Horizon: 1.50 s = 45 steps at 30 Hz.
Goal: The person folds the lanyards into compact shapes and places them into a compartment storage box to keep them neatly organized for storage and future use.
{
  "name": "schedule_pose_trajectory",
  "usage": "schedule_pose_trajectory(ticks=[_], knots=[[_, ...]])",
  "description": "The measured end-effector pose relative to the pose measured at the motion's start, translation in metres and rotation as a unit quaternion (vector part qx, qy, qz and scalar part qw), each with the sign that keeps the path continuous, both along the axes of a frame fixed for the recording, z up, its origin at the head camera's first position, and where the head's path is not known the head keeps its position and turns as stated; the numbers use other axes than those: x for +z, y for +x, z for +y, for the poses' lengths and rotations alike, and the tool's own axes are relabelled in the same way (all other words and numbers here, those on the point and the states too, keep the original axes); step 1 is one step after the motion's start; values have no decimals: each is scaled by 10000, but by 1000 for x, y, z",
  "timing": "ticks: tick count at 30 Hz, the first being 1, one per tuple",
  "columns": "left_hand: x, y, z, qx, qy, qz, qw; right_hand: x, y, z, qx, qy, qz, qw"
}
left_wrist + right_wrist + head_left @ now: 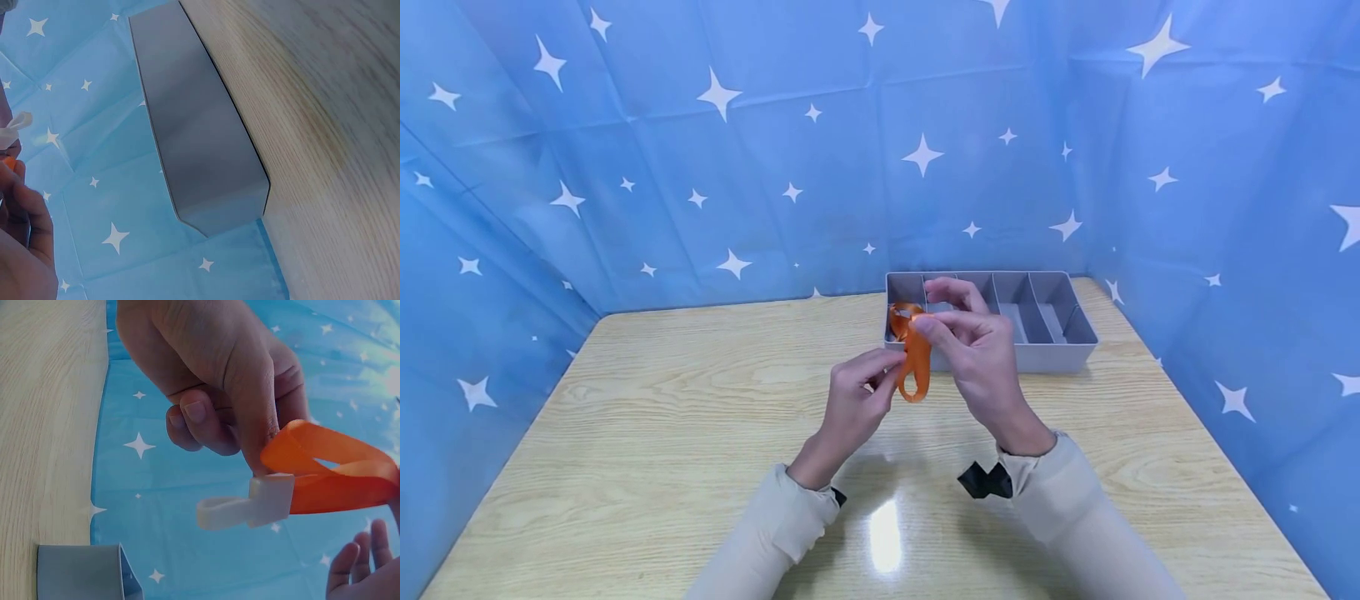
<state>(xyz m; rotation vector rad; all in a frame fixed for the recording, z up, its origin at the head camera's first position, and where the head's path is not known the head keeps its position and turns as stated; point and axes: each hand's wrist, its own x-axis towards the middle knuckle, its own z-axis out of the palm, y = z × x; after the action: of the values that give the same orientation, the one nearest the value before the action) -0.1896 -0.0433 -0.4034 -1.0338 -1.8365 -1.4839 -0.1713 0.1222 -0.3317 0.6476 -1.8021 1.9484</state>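
Observation:
An orange lanyard (917, 367) is held up between the two hands at the front left of the grey divided box (1052, 358). My left hand (857, 396) pinches the lanyard from the left, thumb and index finger together. From the right, my right hand (981, 358) pinches its upper part with thumb and forefinger, the other fingers spread. A white plastic clip (272, 500) sits at the band's end, right by the left hand's fingertip in the right wrist view. More orange band overlaps the box's leftmost compartment in the head view.
The box has several narrow compartments and stands at the back right of the wooden table (700, 417). A blue curtain (820, 167) with white stars surrounds the table at the back and sides. Black wrist-worn pieces (985, 481) show by the sleeves.

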Motion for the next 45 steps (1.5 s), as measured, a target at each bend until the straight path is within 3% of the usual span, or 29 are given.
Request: schedule_pose_trajectory(ticks=[9, 15, 22, 25, 31, 38, 42, 45], knots=[[5, 8, 3, -653, -70, -876, 9940, -4, -4, -1, -28, 11, -104, 9999], [7, 11, 1, -827, -106, -1142, 9900, -5, -4, -1, -26, -58, -155, 9999], [0, 12, -3, -1188, -122, -1507, 9813, -5, -5, -2, -72, -41, -119, 9999], [-2, 12, -2, -1088, -248, -1342, 9847, -7, -5, -1, -126, 15, -92, 9999], [-2, 12, 3, -362, -585, -855, 9940, -8, -6, -2, -184, 53, -68, 9998], [-1, 12, 5, 200, -814, -471, 9954, -7, -6, -1, -168, -16, -18, 9999], [-2, 10, 4, 195, -694, -460, 9963, -4, -5, 1, -135, -49, -206, 9997], [-2, 9, 3, -70, -443, -624, 9970, -2, -2, 4, 34, -90, -605, 9981]])
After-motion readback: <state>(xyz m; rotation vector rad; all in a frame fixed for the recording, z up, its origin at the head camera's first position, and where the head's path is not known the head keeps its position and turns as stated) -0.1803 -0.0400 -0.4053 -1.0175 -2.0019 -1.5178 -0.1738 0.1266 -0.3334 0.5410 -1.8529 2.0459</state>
